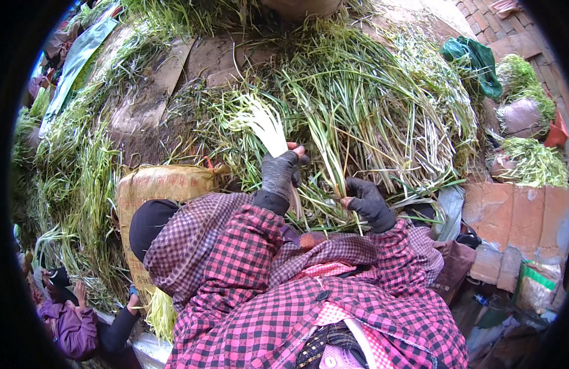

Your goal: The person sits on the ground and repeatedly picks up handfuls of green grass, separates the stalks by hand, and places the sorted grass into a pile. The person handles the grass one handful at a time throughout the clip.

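Observation:
My left hand (282, 173), in a dark fingerless glove, is closed around a bunch of pale yellow-white leafy stalks (265, 122), much like blanched garlic chives. The leaf ends fan out up and to the left. My right hand (370, 203), gloved the same way, pinches some long green-and-white stalks (328, 161) near their lower end, between thumb and fingers. Both hands are above my lap, at the near edge of a wide heap of similar green stalks (381, 110). Some loose stalks (312, 207) lie between my wrists.
A full yellow woven sack (167, 182) stands beside my left knee. A yellow bundle (161, 316) lies below it. At the lower left sits another person in a purple top (77, 330). Tied bundles (533, 161) and flattened cardboard (510, 221) are at right, near a green cloth (476, 64).

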### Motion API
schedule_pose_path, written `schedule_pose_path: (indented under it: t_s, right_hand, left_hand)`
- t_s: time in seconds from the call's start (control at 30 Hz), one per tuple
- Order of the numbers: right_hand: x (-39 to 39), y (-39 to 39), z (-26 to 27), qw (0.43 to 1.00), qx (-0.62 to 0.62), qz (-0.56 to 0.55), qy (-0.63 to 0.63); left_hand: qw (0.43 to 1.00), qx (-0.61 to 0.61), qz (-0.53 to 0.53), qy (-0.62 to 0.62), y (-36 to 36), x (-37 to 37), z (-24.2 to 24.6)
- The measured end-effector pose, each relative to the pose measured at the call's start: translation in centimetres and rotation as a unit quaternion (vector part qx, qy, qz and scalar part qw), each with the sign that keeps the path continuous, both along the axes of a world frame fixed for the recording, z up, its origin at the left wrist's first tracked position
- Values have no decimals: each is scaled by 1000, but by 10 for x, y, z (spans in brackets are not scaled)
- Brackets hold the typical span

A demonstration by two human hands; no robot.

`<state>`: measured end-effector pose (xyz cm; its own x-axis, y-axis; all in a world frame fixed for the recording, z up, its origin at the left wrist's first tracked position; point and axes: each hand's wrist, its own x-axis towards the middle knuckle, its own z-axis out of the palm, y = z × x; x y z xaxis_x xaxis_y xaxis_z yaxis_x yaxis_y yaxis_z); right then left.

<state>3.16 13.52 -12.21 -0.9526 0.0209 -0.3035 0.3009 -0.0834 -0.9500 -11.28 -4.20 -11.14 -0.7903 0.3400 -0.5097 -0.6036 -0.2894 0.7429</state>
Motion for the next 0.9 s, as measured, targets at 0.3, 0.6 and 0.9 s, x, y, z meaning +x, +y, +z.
schedule_pose_path:
  t_s: [0.3,0.6,0.9]
  right_hand:
    - [5,-15,20,997,-66,20,-19]
    - [-12,-9,7,965,201,-169,10]
    - [-67,-44,19,980,136,-128,65]
  left_hand:
    - [991,88,-82,-57,3,15,-11]
    - [997,37,-65,28,3,15,-3]
    - [995,-24,-86,48,13,21,-20]
